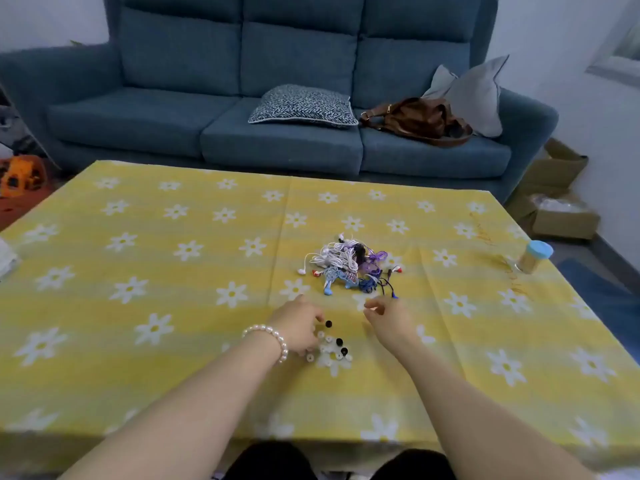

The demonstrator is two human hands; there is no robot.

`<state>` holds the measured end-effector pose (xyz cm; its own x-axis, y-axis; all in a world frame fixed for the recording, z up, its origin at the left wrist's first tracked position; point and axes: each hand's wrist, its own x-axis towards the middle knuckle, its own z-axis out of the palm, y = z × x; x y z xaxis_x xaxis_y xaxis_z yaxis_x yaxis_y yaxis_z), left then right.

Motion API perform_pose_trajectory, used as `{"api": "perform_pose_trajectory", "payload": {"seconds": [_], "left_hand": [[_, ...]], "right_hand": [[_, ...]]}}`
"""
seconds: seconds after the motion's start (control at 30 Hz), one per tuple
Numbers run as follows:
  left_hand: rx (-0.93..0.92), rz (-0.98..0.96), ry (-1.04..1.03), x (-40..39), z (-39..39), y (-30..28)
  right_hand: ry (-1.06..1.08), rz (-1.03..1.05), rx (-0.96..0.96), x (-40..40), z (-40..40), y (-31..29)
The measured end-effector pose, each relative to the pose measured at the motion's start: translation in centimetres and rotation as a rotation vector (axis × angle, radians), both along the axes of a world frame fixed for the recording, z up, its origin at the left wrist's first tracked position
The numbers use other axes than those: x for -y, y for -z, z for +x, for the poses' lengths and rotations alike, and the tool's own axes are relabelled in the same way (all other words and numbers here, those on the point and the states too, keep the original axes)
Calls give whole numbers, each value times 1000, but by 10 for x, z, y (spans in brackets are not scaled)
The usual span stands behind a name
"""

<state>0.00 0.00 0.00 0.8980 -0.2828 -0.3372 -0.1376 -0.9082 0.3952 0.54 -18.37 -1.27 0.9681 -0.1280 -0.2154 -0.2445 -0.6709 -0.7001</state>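
A tangle of earphones (349,265) with white, purple, blue and black cables lies on the yellow flowered tablecloth (173,306). Nearer to me, several small black and white ear tips (332,344) are scattered on the cloth. My left hand (298,327), with a pearl bracelet on the wrist, reaches down onto the left side of the ear tips with bent fingers. Whether it pinches one is hidden. My right hand (388,318) hovers just short of the earphone tangle, fingers loosely curled, thumb and forefinger slightly apart with nothing seen between them.
A small jar with a blue lid (533,258) stands near the table's right edge. Behind the table is a blue sofa (277,133) with cushions and a brown bag (419,121). Cardboard boxes (561,202) sit on the floor at right, an orange toy (20,174) at left.
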Motion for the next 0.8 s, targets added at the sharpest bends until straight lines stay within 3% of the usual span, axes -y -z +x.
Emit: {"api": "perform_pose_trajectory", "payload": {"seconds": [0.23,0.37,0.53,0.63,0.73,0.8], "left_hand": [[-39,19,51,-6,19,21],[-26,-96,18,-13,24,30],[-29,-270,-81,-22,24,33],[-33,-358,-148,-27,25,26],[-26,-389,-198,-31,27,21],[-23,-379,-217,-30,25,20]], "right_hand": [[-96,-392,276,-23,50,13],[-222,-679,212,-37,67,14],[-223,-795,220,-45,73,26],[-127,-589,306,-46,69,30],[158,-89,347,-43,67,21],[329,364,269,-39,65,4]]}}
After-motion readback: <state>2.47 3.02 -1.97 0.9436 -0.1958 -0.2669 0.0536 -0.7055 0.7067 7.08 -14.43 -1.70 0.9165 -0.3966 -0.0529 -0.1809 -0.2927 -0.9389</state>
